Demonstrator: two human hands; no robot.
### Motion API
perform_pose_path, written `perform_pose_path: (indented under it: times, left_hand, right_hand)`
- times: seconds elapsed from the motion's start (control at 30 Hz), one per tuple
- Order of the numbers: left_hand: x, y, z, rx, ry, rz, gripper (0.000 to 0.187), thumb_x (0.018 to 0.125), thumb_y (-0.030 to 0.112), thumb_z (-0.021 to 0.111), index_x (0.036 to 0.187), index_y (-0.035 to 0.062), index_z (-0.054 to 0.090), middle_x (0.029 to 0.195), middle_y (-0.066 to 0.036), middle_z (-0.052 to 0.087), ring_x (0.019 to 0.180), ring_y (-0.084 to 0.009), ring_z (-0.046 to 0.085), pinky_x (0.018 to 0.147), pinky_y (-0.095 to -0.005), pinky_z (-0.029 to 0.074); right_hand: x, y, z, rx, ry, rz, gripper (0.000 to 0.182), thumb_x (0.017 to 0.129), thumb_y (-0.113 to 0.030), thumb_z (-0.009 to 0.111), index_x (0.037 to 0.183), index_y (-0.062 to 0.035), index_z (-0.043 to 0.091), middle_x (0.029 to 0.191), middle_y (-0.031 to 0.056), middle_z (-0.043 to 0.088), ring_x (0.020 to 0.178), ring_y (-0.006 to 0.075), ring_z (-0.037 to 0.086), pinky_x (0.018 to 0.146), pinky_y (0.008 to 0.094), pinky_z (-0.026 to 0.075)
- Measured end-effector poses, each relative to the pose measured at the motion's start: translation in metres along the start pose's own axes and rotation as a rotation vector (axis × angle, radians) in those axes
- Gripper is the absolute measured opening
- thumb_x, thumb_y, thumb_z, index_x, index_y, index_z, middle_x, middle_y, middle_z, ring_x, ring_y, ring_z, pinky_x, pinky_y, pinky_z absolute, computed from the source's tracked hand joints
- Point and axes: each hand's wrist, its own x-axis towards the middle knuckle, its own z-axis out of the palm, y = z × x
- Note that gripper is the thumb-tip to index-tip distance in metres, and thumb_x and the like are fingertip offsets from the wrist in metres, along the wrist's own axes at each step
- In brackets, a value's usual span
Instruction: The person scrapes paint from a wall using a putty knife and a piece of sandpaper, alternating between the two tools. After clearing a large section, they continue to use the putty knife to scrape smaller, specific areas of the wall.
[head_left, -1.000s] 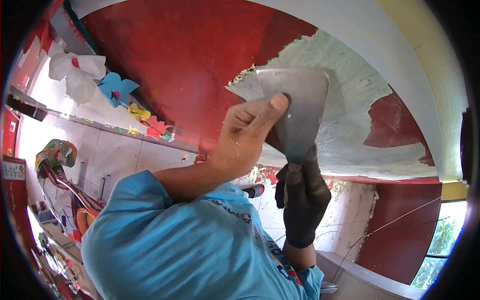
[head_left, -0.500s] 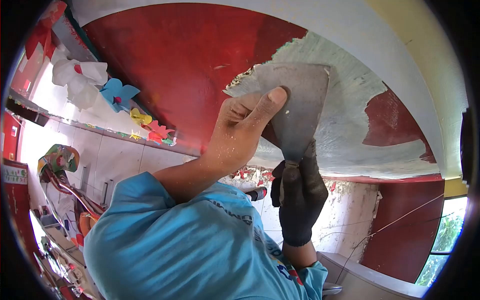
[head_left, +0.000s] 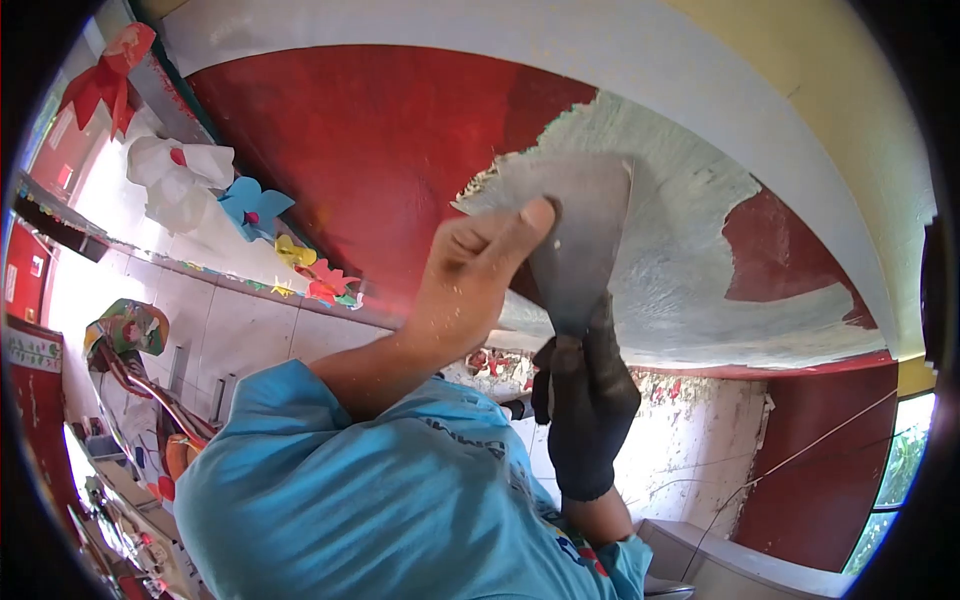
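Note:
A wide-bladed putty knife is held up against a red wall panel, blade pointing up in the view and slightly blurred. My bare left hand is closed on the blade, thumb on its near face; its other fingers are partly hidden behind. My right hand, in a dark glove, wraps round the handle, most of which it covers. Around the blade spreads a bare grey-green patch with ragged paint edges. Curled paint flakes cling to its left edge, beside the blade.
A pale curved border frames the panel. Paper flowers hang at the left. Below, a tiled wall and peeling white wall show. A thin cable crosses at right, near a window.
The putty knife and both hands have shifted a little left along the wall, with the grip unchanged. The whole view has also moved slightly, so the wall sits lower in the picture.

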Motion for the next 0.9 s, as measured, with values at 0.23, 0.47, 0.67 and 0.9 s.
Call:
perform_pose_path:
  times: [0.23, 0.47, 0.67, 0.9]
  left_hand:
    - [-0.006, -0.003, 0.001, 0.053, 0.038, -0.075, 0.037, 0.091, 0.031, 0.053, 0.068, 0.0027, 0.061, 0.067, 0.004, 0.057, 0.061, -0.0011, 0.046, 0.054, -0.0197, 0.038]
    - [-0.007, -0.003, 0.006, 0.047, 0.058, -0.077, 0.039, 0.091, 0.032, 0.054, 0.067, 0.0021, 0.059, 0.064, 0.005, 0.055, 0.059, -0.0012, 0.045, 0.052, -0.0195, 0.037]
    - [0.003, -0.003, -0.007, 0.061, -0.065, 0.012, 0.030, 0.091, 0.027, 0.054, 0.077, 0.0019, 0.063, 0.075, -0.004, 0.063, 0.064, -0.0095, 0.059, 0.057, -0.0239, 0.047]
    - [0.005, -0.001, -0.008, 0.050, -0.068, 0.034, 0.029, 0.091, 0.025, 0.053, 0.076, 0.0019, 0.063, 0.076, -0.005, 0.064, 0.064, -0.0104, 0.061, 0.055, -0.0246, 0.049]
  right_hand:
    - [0.003, 0.000, 0.005, 0.064, -0.015, -0.008, 0.047, 0.088, -0.009, 0.052, 0.133, -0.0033, 0.039, 0.071, 0.0063, 0.059, 0.053, 0.0092, 0.051, 0.049, 0.0232, 0.043]
    - [-0.004, -0.003, 0.002, 0.092, -0.019, 0.018, 0.047, 0.089, -0.007, 0.050, 0.134, -0.0044, 0.038, 0.071, 0.0057, 0.059, 0.053, 0.0075, 0.051, 0.048, 0.0226, 0.043]
    - [0.002, -0.006, 0.006, 0.232, -0.013, -0.026, 0.047, 0.089, -0.006, 0.049, 0.134, -0.0001, 0.036, 0.070, 0.0050, 0.058, 0.052, 0.0072, 0.050, 0.048, 0.0219, 0.043]
    - [0.002, -0.002, 0.011, 0.186, 0.017, -0.044, 0.048, 0.089, -0.006, 0.050, 0.136, -0.0063, 0.036, 0.069, 0.0034, 0.056, 0.053, 0.0067, 0.049, 0.048, 0.0219, 0.043]
